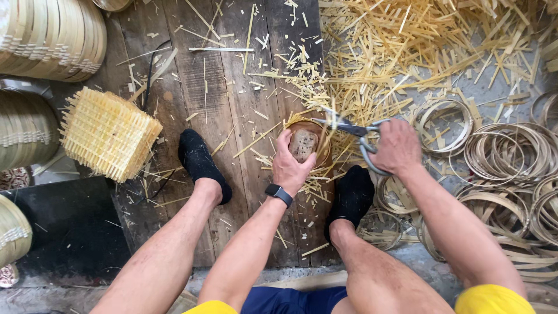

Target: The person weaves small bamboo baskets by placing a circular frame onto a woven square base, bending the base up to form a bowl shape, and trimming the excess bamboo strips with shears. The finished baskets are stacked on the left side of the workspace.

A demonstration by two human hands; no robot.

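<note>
- Head view: left hand (292, 166) presses a stone block (303, 145) onto a bamboo hoop (321, 152) on the plank floor (215, 99).
- Right hand (397, 146) grips scissors (354, 132), blades apart at the hoop's far rim, apparently trimming protruding strips.
- The next snip calls for holding the hoop steady.

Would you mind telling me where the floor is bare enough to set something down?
The dark mat under the woven stack looks free, as do the planks between that stack and the left hand, apart from stray slivers. It is crowded beyond the right hand: bamboo offcuts and hoops.
</note>
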